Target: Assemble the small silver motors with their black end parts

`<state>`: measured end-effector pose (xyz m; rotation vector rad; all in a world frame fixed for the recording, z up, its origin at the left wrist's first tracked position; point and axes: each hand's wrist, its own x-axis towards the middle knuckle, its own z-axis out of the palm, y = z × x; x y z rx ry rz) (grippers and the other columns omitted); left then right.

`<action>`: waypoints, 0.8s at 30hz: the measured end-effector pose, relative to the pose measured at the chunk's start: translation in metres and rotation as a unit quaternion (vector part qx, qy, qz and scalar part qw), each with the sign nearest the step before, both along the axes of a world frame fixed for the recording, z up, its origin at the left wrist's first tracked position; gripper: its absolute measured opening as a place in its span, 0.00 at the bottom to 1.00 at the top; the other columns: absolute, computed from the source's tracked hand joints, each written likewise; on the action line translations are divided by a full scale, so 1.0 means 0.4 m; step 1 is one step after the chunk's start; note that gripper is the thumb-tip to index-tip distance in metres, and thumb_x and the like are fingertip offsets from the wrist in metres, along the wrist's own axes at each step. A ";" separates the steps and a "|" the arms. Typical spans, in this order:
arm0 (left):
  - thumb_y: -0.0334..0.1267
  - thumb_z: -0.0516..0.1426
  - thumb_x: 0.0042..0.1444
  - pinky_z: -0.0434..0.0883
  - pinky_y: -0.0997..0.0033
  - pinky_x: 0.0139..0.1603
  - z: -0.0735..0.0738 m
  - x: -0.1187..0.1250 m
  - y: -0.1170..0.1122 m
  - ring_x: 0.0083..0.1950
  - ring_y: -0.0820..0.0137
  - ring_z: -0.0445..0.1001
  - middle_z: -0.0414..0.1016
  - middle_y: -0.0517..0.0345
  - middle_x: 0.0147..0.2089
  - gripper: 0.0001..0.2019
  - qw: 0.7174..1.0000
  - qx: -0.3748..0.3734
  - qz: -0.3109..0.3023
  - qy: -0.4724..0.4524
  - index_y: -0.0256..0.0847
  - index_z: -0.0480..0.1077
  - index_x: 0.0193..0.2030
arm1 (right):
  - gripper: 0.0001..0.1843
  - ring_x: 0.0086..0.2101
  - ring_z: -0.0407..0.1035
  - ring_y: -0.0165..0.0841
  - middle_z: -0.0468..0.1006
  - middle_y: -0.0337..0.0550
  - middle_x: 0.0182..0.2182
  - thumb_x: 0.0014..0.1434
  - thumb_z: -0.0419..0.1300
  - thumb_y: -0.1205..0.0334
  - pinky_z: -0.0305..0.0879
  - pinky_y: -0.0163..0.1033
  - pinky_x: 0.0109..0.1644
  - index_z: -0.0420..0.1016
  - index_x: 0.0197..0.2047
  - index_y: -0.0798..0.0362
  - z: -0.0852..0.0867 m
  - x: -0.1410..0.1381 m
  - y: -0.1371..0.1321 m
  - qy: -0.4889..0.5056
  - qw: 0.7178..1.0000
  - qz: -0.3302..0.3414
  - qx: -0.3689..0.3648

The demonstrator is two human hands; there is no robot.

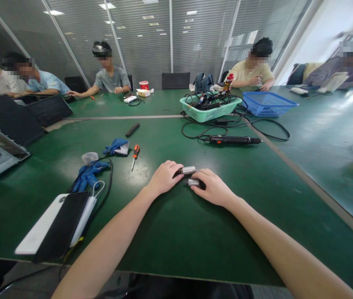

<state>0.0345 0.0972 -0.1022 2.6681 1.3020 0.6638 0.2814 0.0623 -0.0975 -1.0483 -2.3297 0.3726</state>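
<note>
Low over the green table (176, 232), my left hand (164, 177) is closed around the dark end of a silver cylinder (188, 170) that points right. Just to its right, my right hand (215, 187) pinches a second, shorter-looking silver cylinder (193, 182) with its bare end facing left. The two cylinders lie close together, one a little behind the other; whether they touch I cannot tell. My fingers hide part of each, so their exact kind does not show. An orange-and-black screwdriver (136, 152) rests left of my hands.
Blue gloves (89, 174), a white phone (44, 224) and a cable lie at left. A black electric screwdriver (232, 140) with looping cord is farther right. Behind it stand a green basket (209, 113) of tools and a blue basket (268, 106). Several people sit around the table.
</note>
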 end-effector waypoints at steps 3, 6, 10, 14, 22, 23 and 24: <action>0.46 0.55 0.68 0.69 0.58 0.58 -0.005 -0.001 0.000 0.53 0.61 0.71 0.76 0.51 0.51 0.16 1.000 0.000 -0.002 0.001 0.43 0.71 0.58 | 0.11 0.44 0.71 0.41 0.78 0.46 0.43 0.62 0.64 0.60 0.69 0.48 0.51 0.75 0.48 0.49 0.001 0.003 0.000 0.003 1.000 0.007 -0.004; 0.45 0.54 0.69 0.70 0.58 0.58 -0.007 -0.002 0.000 0.53 0.61 0.71 0.75 0.50 0.52 0.17 1.000 0.004 -0.003 0.004 0.43 0.71 0.60 | 0.11 0.45 0.71 0.41 0.78 0.47 0.44 0.62 0.64 0.60 0.69 0.48 0.52 0.76 0.48 0.49 0.002 0.004 -0.001 0.005 1.000 0.013 -0.006; 0.45 0.54 0.69 0.70 0.57 0.57 -0.006 -0.002 -0.001 0.53 0.61 0.71 0.75 0.50 0.52 0.18 1.000 0.003 -0.008 0.006 0.43 0.71 0.61 | 0.12 0.45 0.71 0.41 0.78 0.47 0.45 0.62 0.64 0.60 0.70 0.49 0.52 0.76 0.49 0.49 -0.001 0.005 0.000 0.004 1.000 0.019 -0.006; 0.43 0.55 0.68 0.70 0.56 0.58 -0.005 -0.002 -0.001 0.53 0.61 0.71 0.75 0.50 0.52 0.18 1.000 0.004 -0.008 -0.001 0.42 0.70 0.61 | 0.12 0.46 0.72 0.42 0.78 0.48 0.45 0.62 0.64 0.60 0.70 0.50 0.53 0.76 0.49 0.49 -0.002 0.005 0.000 0.002 1.000 0.016 -0.009; 0.43 0.57 0.65 0.69 0.55 0.59 -0.005 -0.001 -0.006 0.54 0.59 0.71 0.75 0.50 0.52 0.18 1.000 -0.001 0.002 -0.005 0.42 0.70 0.60 | 0.15 0.47 0.72 0.43 0.78 0.49 0.46 0.61 0.64 0.59 0.70 0.51 0.53 0.75 0.51 0.49 0.001 0.001 -0.005 -0.003 1.000 0.010 -0.010; 0.43 0.57 0.66 0.69 0.56 0.59 -0.004 -0.001 -0.007 0.54 0.59 0.71 0.75 0.50 0.52 0.18 1.000 0.000 0.002 -0.004 0.42 0.70 0.60 | 0.15 0.47 0.72 0.43 0.78 0.49 0.46 0.61 0.64 0.59 0.70 0.51 0.54 0.75 0.51 0.49 0.001 0.001 -0.005 -0.004 1.000 0.010 -0.010; 0.43 0.57 0.66 0.69 0.56 0.59 -0.002 -0.001 -0.007 0.54 0.59 0.71 0.75 0.50 0.52 0.18 1.000 0.000 0.001 -0.002 0.42 0.70 0.60 | 0.15 0.47 0.72 0.43 0.78 0.49 0.46 0.61 0.64 0.59 0.70 0.51 0.54 0.75 0.51 0.49 0.000 0.001 -0.005 -0.004 1.000 0.011 -0.011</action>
